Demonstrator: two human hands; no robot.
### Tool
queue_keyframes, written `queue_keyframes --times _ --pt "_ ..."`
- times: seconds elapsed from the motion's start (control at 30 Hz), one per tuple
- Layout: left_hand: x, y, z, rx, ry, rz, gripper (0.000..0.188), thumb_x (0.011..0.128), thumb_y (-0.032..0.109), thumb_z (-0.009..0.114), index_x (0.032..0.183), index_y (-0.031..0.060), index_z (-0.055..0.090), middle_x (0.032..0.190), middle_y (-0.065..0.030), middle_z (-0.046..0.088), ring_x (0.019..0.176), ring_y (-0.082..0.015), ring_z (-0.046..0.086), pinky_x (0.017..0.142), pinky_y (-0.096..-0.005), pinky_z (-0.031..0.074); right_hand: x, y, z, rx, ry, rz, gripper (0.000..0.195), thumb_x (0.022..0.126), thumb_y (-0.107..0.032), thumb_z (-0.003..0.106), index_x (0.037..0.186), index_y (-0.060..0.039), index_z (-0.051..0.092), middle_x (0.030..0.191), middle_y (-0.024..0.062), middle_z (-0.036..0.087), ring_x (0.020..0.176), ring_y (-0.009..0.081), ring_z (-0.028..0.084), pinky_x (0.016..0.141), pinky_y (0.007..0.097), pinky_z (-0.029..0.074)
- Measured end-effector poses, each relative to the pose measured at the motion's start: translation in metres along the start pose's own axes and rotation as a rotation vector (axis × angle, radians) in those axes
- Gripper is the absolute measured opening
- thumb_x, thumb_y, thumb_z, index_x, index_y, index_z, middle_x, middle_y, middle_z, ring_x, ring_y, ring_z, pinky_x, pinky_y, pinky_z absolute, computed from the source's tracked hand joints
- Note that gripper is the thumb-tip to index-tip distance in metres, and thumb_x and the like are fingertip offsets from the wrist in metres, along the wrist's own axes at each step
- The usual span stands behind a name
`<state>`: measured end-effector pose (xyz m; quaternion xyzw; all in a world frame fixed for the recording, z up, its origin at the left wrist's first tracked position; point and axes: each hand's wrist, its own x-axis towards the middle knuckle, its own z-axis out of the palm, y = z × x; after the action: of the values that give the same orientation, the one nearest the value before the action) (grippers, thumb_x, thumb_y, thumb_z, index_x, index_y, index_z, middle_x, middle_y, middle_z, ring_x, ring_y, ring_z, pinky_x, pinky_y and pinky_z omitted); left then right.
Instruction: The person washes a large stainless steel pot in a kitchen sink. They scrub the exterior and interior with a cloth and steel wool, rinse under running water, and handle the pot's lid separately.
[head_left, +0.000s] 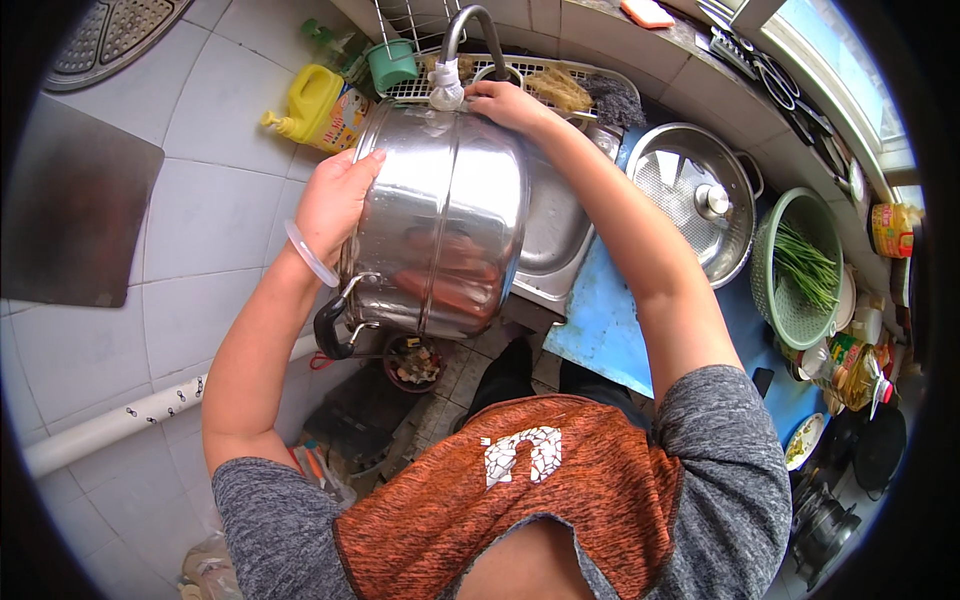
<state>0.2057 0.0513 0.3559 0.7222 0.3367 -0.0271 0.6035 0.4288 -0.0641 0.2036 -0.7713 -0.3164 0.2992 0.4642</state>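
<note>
A large stainless steel pot is tilted on its side over the metal sink, its black-handled loop at the lower left. My left hand grips the pot's left edge with the thumb on its wall; a pale bangle circles that wrist. At the pot's far end, beside the cloth-wrapped spout of the curved faucet, lies my right hand. Its fingertips are partly hidden, so I cannot tell how firmly it holds. The pot's opening is not visible.
A yellow detergent jug stands behind the left hand. Right of the sink are a lidded steel pan and a green colander with green stalks. Scissors and other utensils line the sill. A waste bin sits below.
</note>
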Motion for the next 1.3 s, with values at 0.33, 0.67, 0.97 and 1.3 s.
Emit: queue_keyframes --times 0.33,0.67,0.97,1.3 --pt "0.021 -0.006 0.016 0.003 -0.047 0.096 0.042 0.103 0.039 0.049 0.087 0.0028 0.063 0.079 0.0036 0.061 0.069 -0.0051 0.050 0.063 -0.0225 0.042 -0.142 -0.094 0.021 -0.152 0.428 -0.569 0.038 0.085 -0.001 0.058 0.122 -0.0025 0.057 0.123 0.0250 0.056 0.115 0.0419 0.056 0.098 0.0450 0.046" --pt "0.022 -0.040 0.017 -0.317 0.148 0.038 0.038 0.103 0.035 0.050 0.090 0.0014 0.062 0.082 -0.0003 0.061 0.073 -0.0073 0.051 0.068 -0.0244 0.043 -0.195 -0.051 0.065 -0.452 0.135 -1.001 0.036 0.083 -0.011 0.057 0.118 -0.0051 0.056 0.132 0.0164 0.055 0.130 0.0331 0.049 0.106 0.0488 0.041" --pt "0.030 -0.059 0.018 -0.356 0.125 0.118 0.015 0.096 0.018 0.061 0.098 0.0028 0.061 0.092 -0.0044 0.066 0.081 -0.0134 0.064 0.071 -0.0285 0.053 -0.158 -0.051 0.034 -0.243 0.560 -0.718 0.043 0.071 0.006 0.062 0.113 -0.0040 0.059 0.122 0.0163 0.059 0.111 0.0363 0.058 0.093 0.0428 0.047" --pt "0.025 -0.054 0.006 -0.538 0.245 0.069 0.011 0.091 0.013 0.066 0.090 0.0032 0.060 0.082 -0.0023 0.062 0.076 -0.0118 0.059 0.071 -0.0285 0.049 -0.216 0.012 0.062 -0.394 0.382 -1.047 0.034 0.077 -0.011 0.065 0.111 -0.0118 0.063 0.125 0.0113 0.058 0.123 0.0293 0.051 0.097 0.0453 0.047"
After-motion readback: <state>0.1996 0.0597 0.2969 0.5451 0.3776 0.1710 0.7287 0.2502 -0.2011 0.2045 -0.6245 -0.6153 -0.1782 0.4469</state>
